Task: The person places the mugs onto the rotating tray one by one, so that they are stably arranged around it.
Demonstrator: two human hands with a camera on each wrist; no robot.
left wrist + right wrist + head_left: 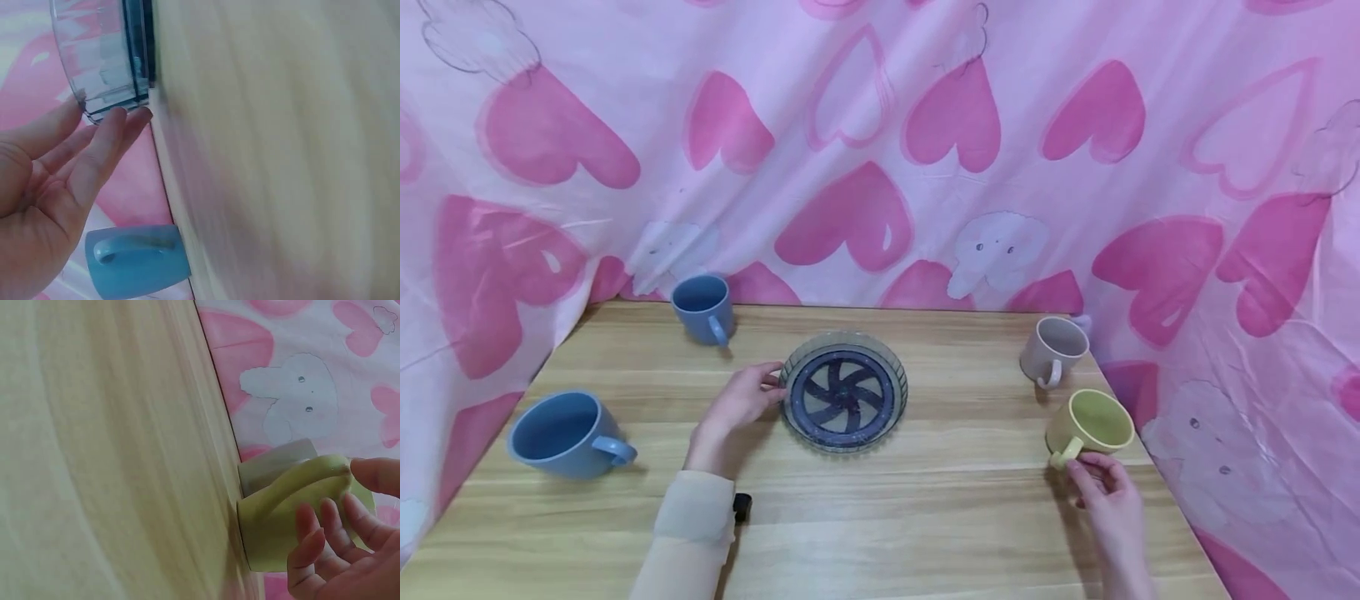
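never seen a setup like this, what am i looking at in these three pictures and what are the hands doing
There's no machine here: a person works with bare hands. The wide picture comes from a camera on the head; the two sideways-looking ones come from cameras on the left and right wrists. On the wooden table sit a glass dish, a yellow mug, a grey mug, a near blue mug and a far blue mug. The right hand pinches the yellow mug's handle. The left hand touches the glass dish's edge; whether it grips is unclear.
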